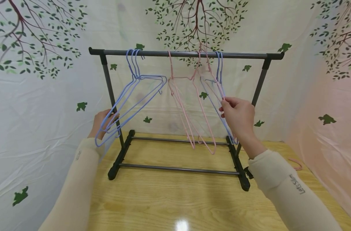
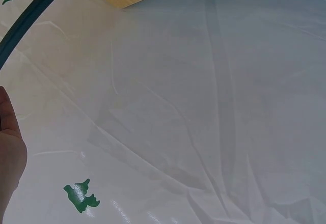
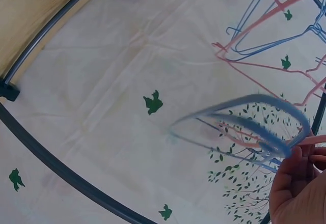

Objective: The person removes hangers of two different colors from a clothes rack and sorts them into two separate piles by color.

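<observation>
A black clothes rack (image 1: 181, 54) stands on the table. My left hand (image 1: 101, 121) is at its left post (image 1: 109, 83), fingers curled around it, partly behind the blue hangers. Several blue hangers (image 1: 146, 77) hang near the left end of the bar. My right hand (image 1: 239, 115) pinches a pink hanger (image 1: 215, 77) by its side; its hook is at the bar, and I cannot tell whether it is over it. Beside it, other pink hangers (image 1: 204, 112) hang mid-bar. Two blue hangers (image 1: 218, 69) hang behind the held one. Only an edge of the left hand (image 2: 11, 147) shows in the left wrist view.
The rack's base has two dark crossbars (image 1: 178, 169) above the wooden table (image 1: 169, 199). A curved pink piece (image 1: 296, 164) lies at the right, beyond the rack's foot. Behind hangs a pale cloth (image 1: 42, 109) printed with branches and green leaf shapes.
</observation>
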`<state>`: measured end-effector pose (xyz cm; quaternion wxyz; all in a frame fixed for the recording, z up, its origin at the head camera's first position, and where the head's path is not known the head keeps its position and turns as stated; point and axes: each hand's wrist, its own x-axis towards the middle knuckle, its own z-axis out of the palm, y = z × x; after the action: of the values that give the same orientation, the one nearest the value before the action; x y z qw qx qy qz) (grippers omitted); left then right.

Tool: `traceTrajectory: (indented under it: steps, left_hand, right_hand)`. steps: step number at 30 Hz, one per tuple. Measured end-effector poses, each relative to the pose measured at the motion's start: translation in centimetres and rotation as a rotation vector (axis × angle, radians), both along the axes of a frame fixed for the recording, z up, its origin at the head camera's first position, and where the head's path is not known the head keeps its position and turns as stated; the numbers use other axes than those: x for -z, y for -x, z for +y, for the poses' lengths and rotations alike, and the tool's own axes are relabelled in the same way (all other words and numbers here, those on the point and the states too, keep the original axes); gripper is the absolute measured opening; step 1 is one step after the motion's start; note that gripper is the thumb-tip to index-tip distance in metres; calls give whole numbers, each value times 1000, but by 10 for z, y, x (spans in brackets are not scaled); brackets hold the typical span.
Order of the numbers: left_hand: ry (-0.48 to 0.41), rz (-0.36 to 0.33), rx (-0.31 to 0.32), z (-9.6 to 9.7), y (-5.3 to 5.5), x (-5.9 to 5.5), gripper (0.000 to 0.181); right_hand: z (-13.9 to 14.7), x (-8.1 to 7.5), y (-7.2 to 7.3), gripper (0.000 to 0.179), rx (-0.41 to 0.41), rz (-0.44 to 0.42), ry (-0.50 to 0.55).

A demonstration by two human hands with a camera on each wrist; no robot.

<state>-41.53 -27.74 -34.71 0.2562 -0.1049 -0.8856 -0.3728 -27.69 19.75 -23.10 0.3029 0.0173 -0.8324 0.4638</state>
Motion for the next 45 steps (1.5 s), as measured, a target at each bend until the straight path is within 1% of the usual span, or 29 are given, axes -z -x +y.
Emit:
traceTrajectory:
  steps: [4, 6, 8, 10, 14, 18, 22, 25, 29, 34, 36, 38, 41, 45]
  left_hand:
    - [6, -38, -9, 0, -3, -1, 53]
    - [28, -36, -12, 0, -2, -2, 56]
    - [36, -37, -8, -1, -1, -1, 57]
    - [22, -54, -6, -1, 0, -2, 57]
    - [-1, -58, -16, 1, 0, -2, 50]
    - [-8, -36, -29, 4, -1, -3, 43]
    - [-14, -33, -21, 4, -2, -4, 44]
    - [-21, -37, -13, 4, -4, -4, 44]
    - [-27, -32, -21, 4, -4, -4, 43]
    - [-25, -37, -31, 1, -1, -3, 42]
    - [-29, -47, -30, 0, 0, -3, 43]
    - [-26, -50, -32, 0, 1, -3, 42]
    - [-35, -49, -33, 1, 0, -3, 39]
    - [-47, -48, -39, 4, -2, -5, 36]
  right_hand:
    - [-2, 0, -1, 29, 18, 43, -14]
    - [-2, 0, -2, 29, 30, 55, -35]
    - [-2, 0, -4, 30, 43, 65, -70]
    - [-1, 2, -6, 30, 59, 87, -104]
    - [3, 8, -12, 28, 82, 169, -143]
    - [9, 16, -15, 26, 81, 259, -133]
    - [18, 28, -17, 25, 86, 360, -122]
    - [28, 41, -18, 24, 82, 422, -107]
    - [42, 60, -22, 21, 48, 495, -78]
    - [58, 81, -26, 22, -11, 610, -89]
    - [63, 89, -28, 25, -14, 659, -101]
    - [68, 94, -32, 29, -18, 698, -86]
    - [74, 100, -41, 30, -25, 732, -55]
    - [82, 105, -55, 24, -50, 764, -9]
